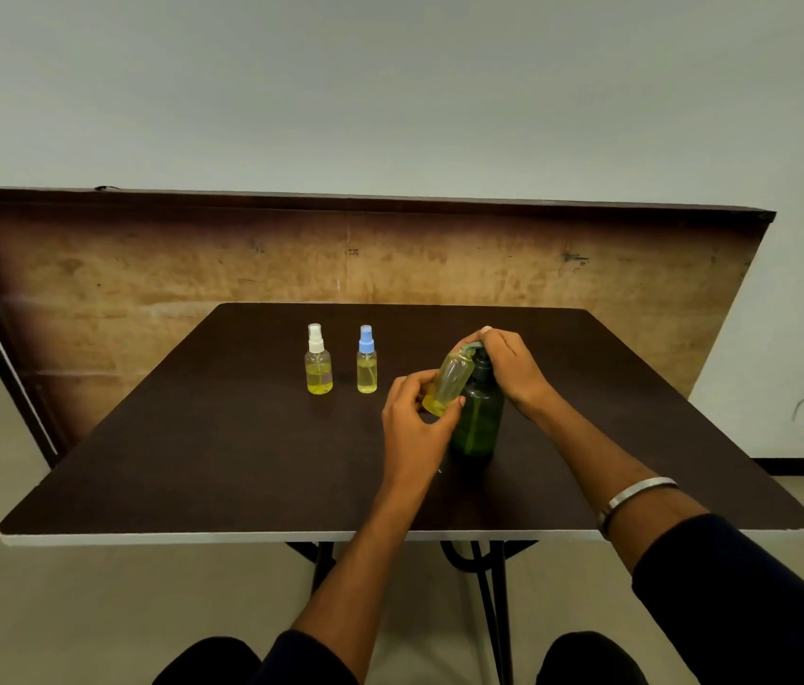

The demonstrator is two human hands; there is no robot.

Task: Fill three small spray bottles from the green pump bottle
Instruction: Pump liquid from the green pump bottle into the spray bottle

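At near table edge: both forearms cross onto dark table (192, 462); metal bangle (637, 496) on R forearm, dark sleeves pushed up.

Mid-table, R of centre: L hand (412, 422) holds third small bottle (449, 383), uncapped, fingers and thumb curled round lower body. Bottle tilted, mouth up and to the R, at the pump spout. Yellow liquid pooled at low end, small amt; rest of bottle clear.

Just behind/beside it: green pump bottle (476, 417) upright on table, touching or nearly touching the tilted bottle. R hand (508, 368) on top of pump head (481, 355), fingers curled over it, wrist raised. Can't tell how far pump is depressed.

Farther back, L of centre: two capped spray bottles upright, side by side, apart from each other and from the hands. White-cap bottle (318, 360) on L, blue-cap bottle (366, 360) on R. Both approx. part-filled w/ yellow liquid, blue-cap level slightly higher.

Beyond table: worn wooden board (143, 269) leaning vs. pale wall (390, 91).
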